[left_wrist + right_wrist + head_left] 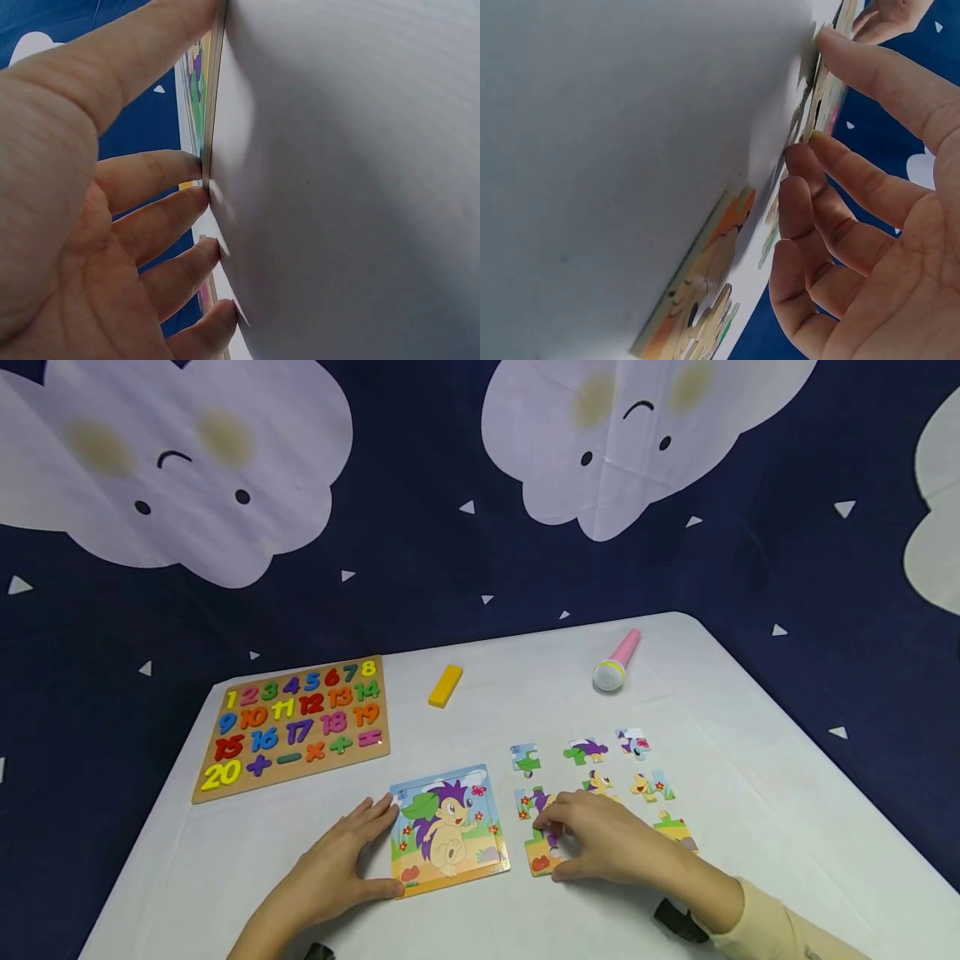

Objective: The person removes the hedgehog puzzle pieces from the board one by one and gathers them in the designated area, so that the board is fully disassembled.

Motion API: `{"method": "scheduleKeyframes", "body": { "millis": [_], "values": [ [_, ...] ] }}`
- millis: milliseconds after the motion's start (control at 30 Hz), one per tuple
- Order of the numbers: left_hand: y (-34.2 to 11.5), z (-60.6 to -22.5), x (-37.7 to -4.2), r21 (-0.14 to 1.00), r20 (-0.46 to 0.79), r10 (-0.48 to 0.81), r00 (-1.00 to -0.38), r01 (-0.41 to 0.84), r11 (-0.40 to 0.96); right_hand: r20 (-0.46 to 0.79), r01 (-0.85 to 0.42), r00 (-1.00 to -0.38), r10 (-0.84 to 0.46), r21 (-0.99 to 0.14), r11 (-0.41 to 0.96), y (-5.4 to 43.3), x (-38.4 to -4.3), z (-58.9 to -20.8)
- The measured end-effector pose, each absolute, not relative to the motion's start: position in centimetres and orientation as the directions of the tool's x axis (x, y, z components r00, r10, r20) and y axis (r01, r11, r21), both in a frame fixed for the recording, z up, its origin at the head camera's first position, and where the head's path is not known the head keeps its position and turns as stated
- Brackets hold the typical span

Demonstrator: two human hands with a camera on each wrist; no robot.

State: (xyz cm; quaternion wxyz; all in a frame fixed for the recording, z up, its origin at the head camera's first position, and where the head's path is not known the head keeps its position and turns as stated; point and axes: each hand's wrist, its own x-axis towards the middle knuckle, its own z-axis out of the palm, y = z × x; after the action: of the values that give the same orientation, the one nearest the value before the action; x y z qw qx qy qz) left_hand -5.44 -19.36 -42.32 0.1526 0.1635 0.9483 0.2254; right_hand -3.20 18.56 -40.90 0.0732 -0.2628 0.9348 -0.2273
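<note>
A square hedgehog puzzle board (447,870) lies flat on the white table. My left hand (330,867) rests along its left side, thumb at the near corner and index finger at the far one; the left wrist view shows the fingertips (196,196) against the board's edge. To the right, my right hand (611,837) pinches a corner puzzle piece (542,863) with red stones on it between thumb and fingers, low on the table. Other loose hedgehog pieces (525,758) lie in rows around that hand, which partly covers some. One orange piece (697,277) shows in the right wrist view.
A wooden number board (292,758) with colourful digits lies at the left back. Behind the puzzle sits a yellow block (446,686). Toward the back right lies a pink toy microphone (618,662). A dark blue cloth with clouds (420,527) hangs behind the table (757,760).
</note>
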Motion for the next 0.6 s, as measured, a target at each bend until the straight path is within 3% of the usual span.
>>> {"method": "scheduleKeyframes", "body": {
  "millis": [333,600],
  "values": [
    [-19.5,-42.3,-5.2,0.478,-0.226,0.366,-0.903,0.225,0.849,-0.011,-0.471,-0.85,-0.527,-0.435,0.767,18.2,-3.1,-41.1],
    [-19.2,-41.2,-5.8,0.473,-0.217,0.388,-0.896,0.251,0.845,0.012,-0.411,-0.892,-0.451,-0.434,0.802,19.5,-3.8,-39.0]
  ]
}}
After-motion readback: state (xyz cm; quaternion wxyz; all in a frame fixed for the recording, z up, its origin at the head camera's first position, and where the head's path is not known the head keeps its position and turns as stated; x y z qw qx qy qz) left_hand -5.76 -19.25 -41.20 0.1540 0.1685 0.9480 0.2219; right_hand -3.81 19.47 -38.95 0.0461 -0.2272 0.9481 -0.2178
